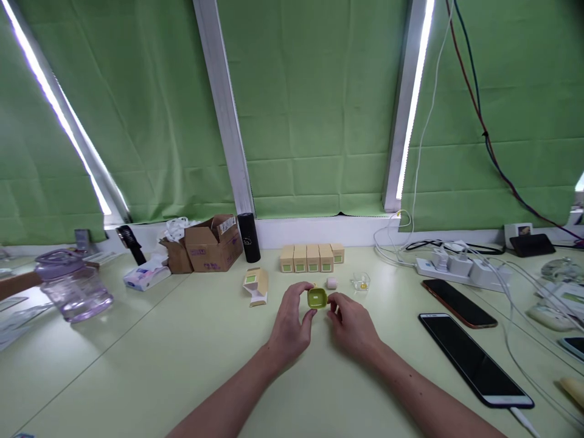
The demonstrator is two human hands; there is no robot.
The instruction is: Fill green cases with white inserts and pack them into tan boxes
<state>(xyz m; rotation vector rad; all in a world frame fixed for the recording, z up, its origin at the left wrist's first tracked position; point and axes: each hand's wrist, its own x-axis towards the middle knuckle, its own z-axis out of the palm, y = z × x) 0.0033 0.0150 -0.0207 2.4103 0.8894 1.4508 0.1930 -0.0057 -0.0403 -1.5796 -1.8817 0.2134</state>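
Observation:
A small olive-green square case (317, 298) is held up over the table, its hollow side facing me. My left hand (292, 322) grips it between thumb and fingers at its left, top and bottom edges. My right hand (351, 322) has its fingers curled, with the fingertips at the case's right edge. Just behind the case sits a small pale pink block (331, 283). To the right of that stands a little clear container (361, 281) with something yellow in it. An opened kraft-paper box (256, 286) lies to the left of my hands.
Several small kraft boxes (312, 258) stand in a row at the back. Left are a cardboard carton (212, 246), a black cylinder (249, 237), a tissue pack (146, 275) and a purple jug (75, 289). Right are two phones (474, 359) and a power strip (465, 271) with trailing cables.

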